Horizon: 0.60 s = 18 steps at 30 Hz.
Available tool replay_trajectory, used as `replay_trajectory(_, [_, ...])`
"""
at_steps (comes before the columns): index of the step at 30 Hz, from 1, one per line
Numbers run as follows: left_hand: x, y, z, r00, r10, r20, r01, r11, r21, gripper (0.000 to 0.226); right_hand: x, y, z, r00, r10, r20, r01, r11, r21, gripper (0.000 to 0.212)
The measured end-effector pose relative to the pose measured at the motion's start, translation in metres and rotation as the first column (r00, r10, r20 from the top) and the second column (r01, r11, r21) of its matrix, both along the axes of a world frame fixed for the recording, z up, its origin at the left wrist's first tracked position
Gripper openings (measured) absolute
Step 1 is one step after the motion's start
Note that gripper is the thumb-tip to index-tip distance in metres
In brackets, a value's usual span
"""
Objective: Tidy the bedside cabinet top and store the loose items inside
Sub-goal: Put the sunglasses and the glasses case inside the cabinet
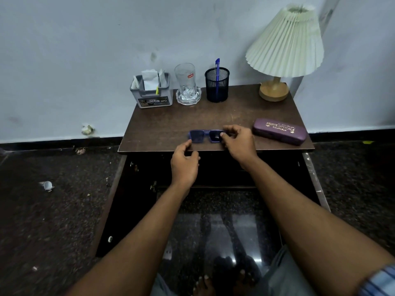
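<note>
cabinet top (171,124) with sunglasses (203,136), case (280,131), lamp (285,43)

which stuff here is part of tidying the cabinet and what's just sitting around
In the job: sunglasses, pinched by the right hand, left hand at their other end; purple glasses case; cabinet top.
Just lying about: lamp, glass, pen cup, grey box, scraps on the floor.

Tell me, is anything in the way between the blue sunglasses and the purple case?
Nothing visible lies between the sunglasses and the glasses case, only bare cabinet top. The right hand pinches the sunglasses. The case looks closed.
</note>
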<state>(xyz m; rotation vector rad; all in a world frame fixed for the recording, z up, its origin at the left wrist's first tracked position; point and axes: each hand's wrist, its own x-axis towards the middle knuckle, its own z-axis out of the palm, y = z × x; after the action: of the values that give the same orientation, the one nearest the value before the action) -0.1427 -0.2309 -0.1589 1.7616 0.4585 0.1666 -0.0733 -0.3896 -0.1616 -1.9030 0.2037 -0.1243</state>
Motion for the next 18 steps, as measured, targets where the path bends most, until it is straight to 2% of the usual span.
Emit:
replay_trajectory(3, [-0.010,-0.011,0.003,0.999,0.051,-0.014,-0.051,0.998,-0.023,0.042,-0.010,-0.005,0.007,1.000,0.028,0.003,-0.028,0.999,0.015,0.030])
replay_trajectory(5, [-0.016,-0.020,0.007,0.997,0.071,-0.010,-0.071,0.997,-0.019,0.039,-0.019,-0.011,0.014,0.998,0.051,0.037,-0.050,0.998,-0.033,0.028])
replay_trajectory(10, [-0.028,-0.052,0.018,0.999,-0.025,0.028,0.026,0.998,-0.056,0.031,-0.045,-0.039,0.033,0.977,0.143,0.157,-0.098,0.959,-0.265,0.018])
replay_trajectory(14, [-0.029,-0.083,0.029,0.994,-0.092,0.060,0.095,0.994,-0.049,0.028,-0.055,-0.073,0.048,0.943,0.228,0.243,-0.084,0.870,-0.486,0.014])
replay_trajectory(18, [-0.022,-0.115,0.040,0.985,-0.167,0.052,0.169,0.985,-0.038,0.025,-0.050,-0.108,0.060,0.952,0.173,0.252,0.023,0.783,-0.622,0.026])
